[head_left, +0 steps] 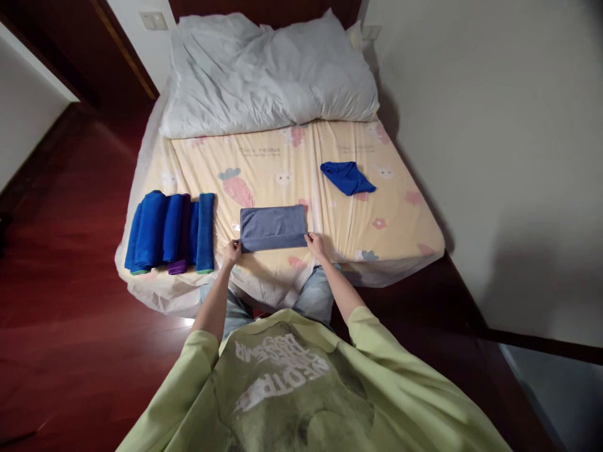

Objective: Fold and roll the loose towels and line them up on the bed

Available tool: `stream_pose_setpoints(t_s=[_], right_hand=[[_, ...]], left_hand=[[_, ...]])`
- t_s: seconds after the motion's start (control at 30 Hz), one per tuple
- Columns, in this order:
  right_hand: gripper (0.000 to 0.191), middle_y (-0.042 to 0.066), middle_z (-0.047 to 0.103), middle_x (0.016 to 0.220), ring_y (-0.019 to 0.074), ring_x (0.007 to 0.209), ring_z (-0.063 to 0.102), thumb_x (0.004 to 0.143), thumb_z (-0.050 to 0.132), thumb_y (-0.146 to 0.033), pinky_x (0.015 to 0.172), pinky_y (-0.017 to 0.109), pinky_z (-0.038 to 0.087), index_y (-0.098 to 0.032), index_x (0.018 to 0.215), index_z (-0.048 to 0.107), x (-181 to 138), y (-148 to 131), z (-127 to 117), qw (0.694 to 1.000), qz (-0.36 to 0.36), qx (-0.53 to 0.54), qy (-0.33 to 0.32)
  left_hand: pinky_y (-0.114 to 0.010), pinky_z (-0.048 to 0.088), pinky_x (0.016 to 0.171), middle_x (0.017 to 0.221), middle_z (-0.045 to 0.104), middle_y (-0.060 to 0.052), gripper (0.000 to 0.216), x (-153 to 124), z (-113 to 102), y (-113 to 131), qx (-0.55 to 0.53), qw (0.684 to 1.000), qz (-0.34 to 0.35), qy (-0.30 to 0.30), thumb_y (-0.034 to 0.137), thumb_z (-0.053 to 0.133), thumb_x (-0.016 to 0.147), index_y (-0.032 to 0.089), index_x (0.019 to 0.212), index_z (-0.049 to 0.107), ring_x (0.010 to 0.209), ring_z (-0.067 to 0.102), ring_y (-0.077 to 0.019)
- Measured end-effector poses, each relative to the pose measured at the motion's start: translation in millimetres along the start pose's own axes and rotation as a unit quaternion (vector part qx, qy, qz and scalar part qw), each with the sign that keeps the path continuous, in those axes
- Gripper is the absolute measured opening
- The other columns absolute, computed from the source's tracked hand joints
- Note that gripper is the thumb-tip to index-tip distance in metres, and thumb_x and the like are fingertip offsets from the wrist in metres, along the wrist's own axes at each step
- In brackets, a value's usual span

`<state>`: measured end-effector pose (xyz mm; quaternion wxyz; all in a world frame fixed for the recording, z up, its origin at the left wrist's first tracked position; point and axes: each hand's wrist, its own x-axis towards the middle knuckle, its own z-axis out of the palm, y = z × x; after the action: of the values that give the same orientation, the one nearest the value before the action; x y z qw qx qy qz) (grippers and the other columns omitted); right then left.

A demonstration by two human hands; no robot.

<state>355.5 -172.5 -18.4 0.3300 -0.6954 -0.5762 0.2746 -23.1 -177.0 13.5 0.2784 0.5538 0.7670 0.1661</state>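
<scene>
A grey-blue towel [273, 226] lies on the bed in front of me, with a strip along its near edge folded over. My left hand [232, 252] pinches its near left corner, and my right hand [315, 243] pinches the near right corner. To the left rest several rolled towels [151, 229], mostly blue with one purple, side by side near the bed's front edge. Over on the right side a crumpled blue cloth [348, 177] lies by itself.
The bed [391, 232] has a pale yellow sheet with carrot and rabbit prints. A white quilt [273, 75] is heaped at the headboard. A white wall [494, 157] stands close on the right, and dark red floor [70, 301] runs along the left.
</scene>
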Motion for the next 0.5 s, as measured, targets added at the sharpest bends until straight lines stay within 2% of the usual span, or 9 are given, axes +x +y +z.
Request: stream_pose_setpoints(t_s=[0.17, 0.3, 0.5], right_hand=[[0.030, 0.006, 0.066, 0.067, 0.0204, 0.066, 0.058, 0.091, 0.055, -0.041, 0.065, 0.027, 0.041, -0.024, 0.066, 0.055, 1.0, 1.4, 2.7, 1.000, 0.004, -0.015, 0.009], [0.025, 0.007, 0.070, 0.073, 0.0216, 0.069, 0.061, 0.090, 0.054, -0.038, 0.067, 0.028, 0.043, -0.023, 0.070, 0.059, 2.1, 3.9, 5.1, 1.000, 0.002, -0.021, 0.005], [0.024, 0.009, 0.073, 0.079, 0.0226, 0.072, 0.064, 0.090, 0.055, -0.038, 0.072, 0.029, 0.046, -0.022, 0.073, 0.062, 1.3, 3.1, 5.1, 0.999, 0.004, -0.031, 0.008]], left_hand=[[-0.032, 0.053, 0.092, 0.112, 0.077, -0.018, 0.032, -0.5, 0.0, 0.1, 0.006, 1.000, -0.004, -0.007, 0.030, 0.053, 0.098, 0.012, 0.117, 0.070, 0.110, 0.072, -0.0286], [-0.031, 0.053, 0.090, 0.111, 0.077, -0.017, 0.031, -0.8, 1.5, -0.9, 0.001, 1.000, -0.011, -0.007, 0.031, 0.054, 0.097, 0.013, 0.116, 0.070, 0.106, 0.073, -0.0275], [-0.032, 0.053, 0.092, 0.108, 0.077, -0.015, 0.028, -3.0, 4.1, -4.5, -0.018, 1.000, 0.004, 0.017, 0.032, 0.056, 0.096, 0.016, 0.111, 0.072, 0.107, 0.073, -0.0277]])
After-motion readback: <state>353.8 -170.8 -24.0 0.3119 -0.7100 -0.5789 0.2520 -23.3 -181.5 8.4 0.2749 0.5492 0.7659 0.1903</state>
